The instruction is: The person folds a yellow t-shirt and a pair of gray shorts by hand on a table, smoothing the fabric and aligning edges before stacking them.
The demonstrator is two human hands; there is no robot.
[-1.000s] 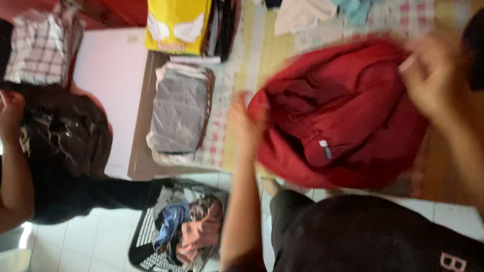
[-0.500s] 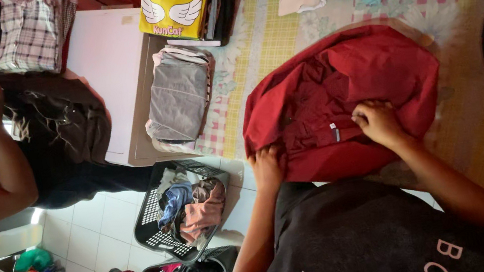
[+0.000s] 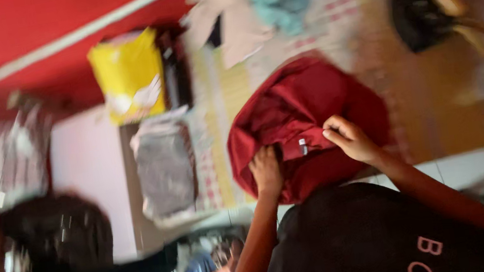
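Both hands are pressing on a dark red shirt (image 3: 304, 119) lying on the surface w/ checked cloth, right of the folded grey clothes (image 3: 163, 168). Left hand (image 3: 267, 171) is gripping its near edge; right hand (image 3: 349, 138) is pinching fabric. Prob. soft, light, floppy; best held at edges.

The person wore a black short-sleeved cotton shirt (image 3: 362, 240) printed with pale pink block lettering across the fabric. Both forearms were bare below the sleeves, and the left hand (image 3: 267, 173) and right hand (image 3: 351, 138) carried no gloves.
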